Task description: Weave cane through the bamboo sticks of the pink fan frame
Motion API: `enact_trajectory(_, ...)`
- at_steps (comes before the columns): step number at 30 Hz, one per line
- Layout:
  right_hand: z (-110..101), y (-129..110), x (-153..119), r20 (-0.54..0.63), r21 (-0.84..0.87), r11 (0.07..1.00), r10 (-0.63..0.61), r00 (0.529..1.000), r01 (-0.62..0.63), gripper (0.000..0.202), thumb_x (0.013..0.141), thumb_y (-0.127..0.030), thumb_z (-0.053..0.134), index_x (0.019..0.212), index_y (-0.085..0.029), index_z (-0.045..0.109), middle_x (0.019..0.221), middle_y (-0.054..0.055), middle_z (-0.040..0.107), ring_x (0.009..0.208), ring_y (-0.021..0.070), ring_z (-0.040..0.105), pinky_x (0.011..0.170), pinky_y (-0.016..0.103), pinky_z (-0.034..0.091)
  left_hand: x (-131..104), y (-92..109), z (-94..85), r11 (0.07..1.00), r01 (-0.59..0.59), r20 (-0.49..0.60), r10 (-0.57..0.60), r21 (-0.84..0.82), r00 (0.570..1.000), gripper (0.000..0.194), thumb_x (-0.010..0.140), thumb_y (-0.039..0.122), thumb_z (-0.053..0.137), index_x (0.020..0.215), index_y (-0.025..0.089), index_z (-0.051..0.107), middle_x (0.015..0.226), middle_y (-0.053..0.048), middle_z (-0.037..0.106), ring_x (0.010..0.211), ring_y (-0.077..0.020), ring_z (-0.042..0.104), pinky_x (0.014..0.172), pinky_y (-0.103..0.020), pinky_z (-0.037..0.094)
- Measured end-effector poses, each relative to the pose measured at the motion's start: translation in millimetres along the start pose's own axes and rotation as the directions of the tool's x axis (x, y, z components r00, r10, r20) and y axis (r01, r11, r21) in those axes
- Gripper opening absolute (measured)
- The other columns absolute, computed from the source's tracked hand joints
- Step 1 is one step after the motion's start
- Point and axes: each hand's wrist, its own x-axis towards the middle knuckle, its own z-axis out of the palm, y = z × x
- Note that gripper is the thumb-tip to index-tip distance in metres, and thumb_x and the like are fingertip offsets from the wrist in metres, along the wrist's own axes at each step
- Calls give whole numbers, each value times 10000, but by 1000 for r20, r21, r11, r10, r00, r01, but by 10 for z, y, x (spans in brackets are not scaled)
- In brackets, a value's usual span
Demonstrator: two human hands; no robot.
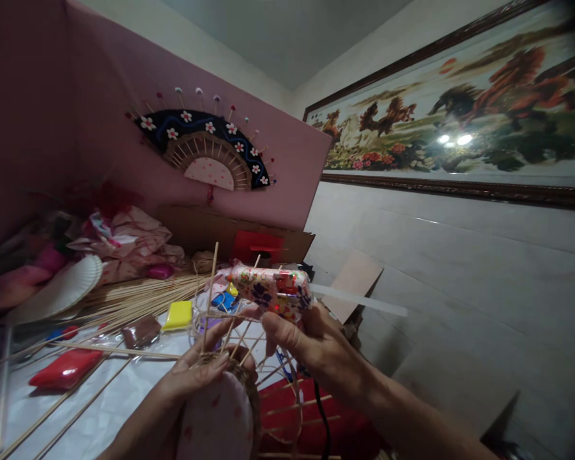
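My right hand is closed around a hot glue gun with a colourful floral covering. A translucent glue stick juts from its back end, and a dark cord hangs below. With my left hand I grip a half-round fan frame, made of a pale spotted panel, a twine-wrapped rim and thin sticks fanning outward. The glue gun's nozzle end lies above the sticks, close to my left fingers. Whether it touches a stick I cannot tell. My right fingers partly hide the sticks behind them.
Many thin bamboo sticks lie across the white table at left. Around them are yellow, brown and red clay packets, and a white paper plate. A finished dark fan hangs on the pink board behind.
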Motion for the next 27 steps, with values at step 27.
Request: enact_trajectory(27,45,-6,48,53,42,999,-24,998,22,311,857,-494,524,837,-209,648,663,12,550,655,156,491,546,286,416,-17,31,106,999,24,-66,-26,-29,997,386,800,253,609,1174,352,607,825,-56,719,736,-197,653,738,-337,437)
